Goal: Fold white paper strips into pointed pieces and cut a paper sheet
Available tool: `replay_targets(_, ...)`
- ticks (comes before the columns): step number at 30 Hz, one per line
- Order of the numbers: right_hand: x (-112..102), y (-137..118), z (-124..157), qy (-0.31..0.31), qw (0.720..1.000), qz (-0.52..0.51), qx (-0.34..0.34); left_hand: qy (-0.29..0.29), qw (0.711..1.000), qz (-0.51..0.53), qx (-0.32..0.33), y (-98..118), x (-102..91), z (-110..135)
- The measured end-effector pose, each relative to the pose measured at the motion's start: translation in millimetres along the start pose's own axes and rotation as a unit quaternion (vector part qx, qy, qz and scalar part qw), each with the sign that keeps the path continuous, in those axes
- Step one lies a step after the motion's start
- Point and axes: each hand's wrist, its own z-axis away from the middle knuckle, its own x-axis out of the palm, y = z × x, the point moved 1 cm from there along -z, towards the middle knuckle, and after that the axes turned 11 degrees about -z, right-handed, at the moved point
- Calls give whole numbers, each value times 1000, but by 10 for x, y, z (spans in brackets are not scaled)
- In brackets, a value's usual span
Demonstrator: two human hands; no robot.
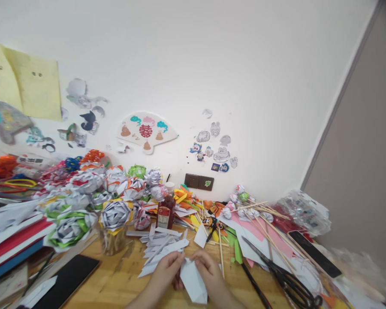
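left hand (166,268) and right hand (209,267) meet low in the middle of the view over a white paper (193,284), which rests on the wood table (122,279) just in front of the person. left fingertips are pinched together on its upper left edge. right fingers are closed on the upper right edge, thumb on top. the paper is thin and stiff, already creased to a point that aims down toward the camera. by the look of it a fold is in progress at the top. another crease would call for matched edges and a firm press on the table.

at far left lies a stack of sheets (13,240), flat, in red, white and blue. near it is a slate (67,279), black and glossy. behind stand roses (116,214), crumpled paper whorls in white, green, yellow and orange, one set in a clear cup. a bottle (165,210), reddish brown with a white cap, stands just beyond a heap of folded pieces (162,246), sharp-cornered and white, close above the hands.

right of the hands are skewers (263,227), thin pale wood, some tipped with small paper buds, spread over pink and white sheets. scissors (286,279) with black handles lie shut, near a phone (313,253), dark and face up. a bag (305,210) of crinkled clear plastic sits at the far right.
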Motion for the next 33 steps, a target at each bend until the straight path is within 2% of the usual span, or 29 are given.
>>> replay_targets(5, 16, 10, 18, -14, 1000, 0, 20, -2, 1000, -10, 11, 13, 7, 13)
replay_targets(10, 49, 24, 3, -34, 997, -51, 41, -2, 999, -27, 25, -34, 35, 18)
replay_targets(16, 27, 91, -31, -33, 999, 4, 33, -7, 998, -49, 36, -82, 39, 6)
replay_targets(33, 26, 51, -17, -47, 998, 31, 18, -4, 996, -72, 49, -71, 47, 19)
